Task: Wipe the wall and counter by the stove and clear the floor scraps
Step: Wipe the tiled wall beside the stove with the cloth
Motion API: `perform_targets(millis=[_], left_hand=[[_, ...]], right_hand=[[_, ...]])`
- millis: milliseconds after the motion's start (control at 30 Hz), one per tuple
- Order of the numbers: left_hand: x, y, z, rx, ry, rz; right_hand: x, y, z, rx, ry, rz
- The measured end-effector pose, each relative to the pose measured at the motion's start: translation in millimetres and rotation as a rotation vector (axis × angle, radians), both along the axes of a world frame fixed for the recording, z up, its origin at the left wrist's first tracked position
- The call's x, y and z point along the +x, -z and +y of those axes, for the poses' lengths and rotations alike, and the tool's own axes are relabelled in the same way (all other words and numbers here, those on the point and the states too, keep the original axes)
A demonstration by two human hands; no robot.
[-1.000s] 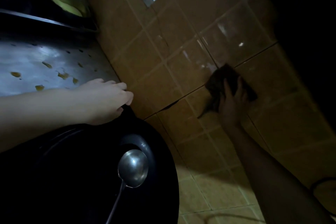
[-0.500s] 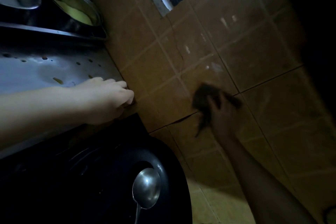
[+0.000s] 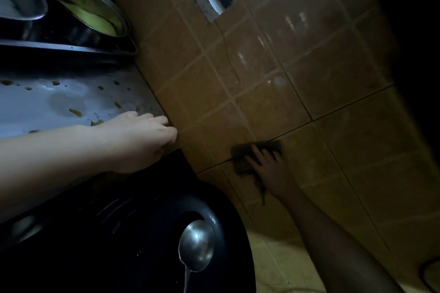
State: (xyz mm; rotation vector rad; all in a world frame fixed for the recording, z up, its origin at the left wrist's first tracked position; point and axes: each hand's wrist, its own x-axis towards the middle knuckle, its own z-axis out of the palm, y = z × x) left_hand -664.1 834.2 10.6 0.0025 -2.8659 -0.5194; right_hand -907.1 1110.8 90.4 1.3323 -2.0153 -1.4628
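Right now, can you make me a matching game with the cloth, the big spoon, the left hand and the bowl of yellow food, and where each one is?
Things:
1. cloth
2. big spoon
3. left hand
4. bowl of yellow food

Places:
A. lying in the black pan
B. at the top left, beyond the counter
C. pressed on the tiled wall under the right hand
D. resting on the counter's end, next to the wall

Pairs: 1-C, 2-A, 3-D, 4-B
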Motion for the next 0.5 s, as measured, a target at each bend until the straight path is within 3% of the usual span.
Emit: perform_targets(millis=[67, 167, 233, 367, 500], left_hand=[[1.4, -0.8, -1.8, -0.021, -0.003, -0.016], [-2.4, -4.2, 5.8, -0.021, -0.005, -0.028], [-7.4, -7.7, 15.5, -0.007, 0.006, -0.025], [-13.4, -13.4, 36.0, -0.003, 0.016, 0.026], [-11.0, -14.3, 63.9, -0.008, 0.015, 0.01]], right_hand=[[-1.8, -23.2, 15.0, -0.153, -0.038, 0.05], [-5.6, -65.8, 26.9, -0.604, 0.06, 0.122], [-5.9, -81.0, 31.2, -0.706, 0.068, 0.205], [-0.1, -71.3, 50.0, -0.506, 0.054, 0.2], [13.4, -46.5, 91.7, -0.181, 0.18, -0.053]])
